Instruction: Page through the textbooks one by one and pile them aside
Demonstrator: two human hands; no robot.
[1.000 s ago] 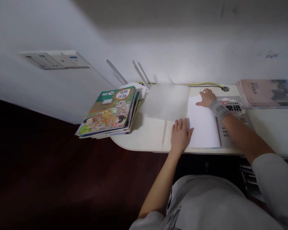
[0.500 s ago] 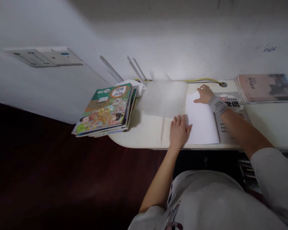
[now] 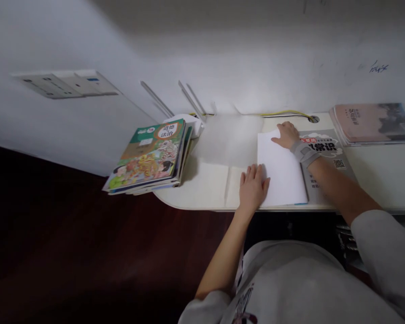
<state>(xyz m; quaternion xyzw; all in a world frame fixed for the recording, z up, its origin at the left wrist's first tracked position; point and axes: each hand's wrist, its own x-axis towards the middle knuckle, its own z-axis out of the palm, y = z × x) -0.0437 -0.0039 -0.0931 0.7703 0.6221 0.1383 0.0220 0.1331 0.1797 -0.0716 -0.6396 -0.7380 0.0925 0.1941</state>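
A white paper page point(image 3: 281, 173) lies on the white desk, its right part overlapping a grey book cover point(image 3: 327, 155) with Chinese lettering and a QR code. My left hand point(image 3: 253, 188) rests flat at the page's left edge, fingers a little apart. Across the page's upper right corner lies my right hand point(image 3: 287, 135), thumb spread out and fingers bent near the top edge. It presses on the paper, and nothing shows in its grasp. A translucent plastic sheet point(image 3: 229, 137) is spread just left of the page.
A stack of textbooks point(image 3: 148, 155) overhangs the desk's rounded left end, in front of a white router point(image 3: 197, 126) with antennas. Pinkish books point(image 3: 374, 121) lie at the right. A yellow cable point(image 3: 283, 111) runs along the wall into a desk hole point(image 3: 313, 119).
The white page has shifted slightly left, and more of the grey cover shows, including its QR code. Both hands stay nearly in place.
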